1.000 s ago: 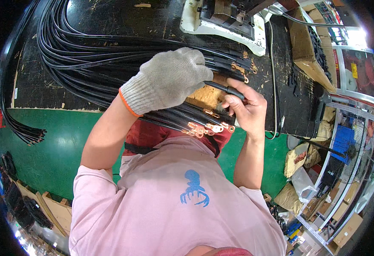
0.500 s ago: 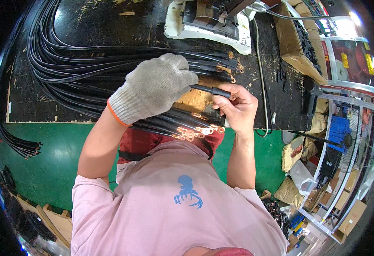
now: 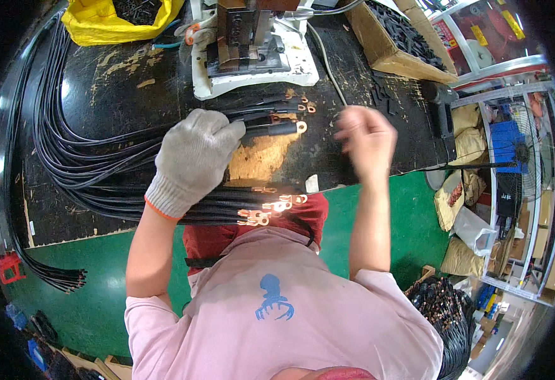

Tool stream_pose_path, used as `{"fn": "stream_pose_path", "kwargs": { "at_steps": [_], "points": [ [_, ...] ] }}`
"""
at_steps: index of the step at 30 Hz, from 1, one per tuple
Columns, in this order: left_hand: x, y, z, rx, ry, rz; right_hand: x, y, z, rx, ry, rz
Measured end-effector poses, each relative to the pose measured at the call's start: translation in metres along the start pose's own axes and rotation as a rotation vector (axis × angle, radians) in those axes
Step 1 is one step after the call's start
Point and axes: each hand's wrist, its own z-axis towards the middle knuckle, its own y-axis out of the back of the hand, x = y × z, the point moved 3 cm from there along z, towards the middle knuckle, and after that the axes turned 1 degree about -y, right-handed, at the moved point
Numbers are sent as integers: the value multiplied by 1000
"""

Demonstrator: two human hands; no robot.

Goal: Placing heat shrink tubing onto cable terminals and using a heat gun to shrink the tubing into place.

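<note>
Table edge (image 3: 336,185) near right hand (image 3: 369,140)

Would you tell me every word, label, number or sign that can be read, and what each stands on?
None reads clearly.
Black object, right: white characters, too small to read.
Red sign, upper right: print too small.
Yellow labels: too small.
Pink shirt: blue figure, no lettering.

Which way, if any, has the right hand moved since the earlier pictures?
Yes: judged against the white press base, the right hand has moved rightward, now apart from the sleeved cable end.
</note>
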Motion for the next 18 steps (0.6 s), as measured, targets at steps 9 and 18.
{"fn": "stream_pose_path", "kwargs": {
  "at_steps": [9,18],
  "points": [
    [6,35,-5,328,56,-175,-83,130,128,-311,153,-966],
    [9,15,-27,697,56,-143,-43,99,50,-203,157,-257]
  ]
}}
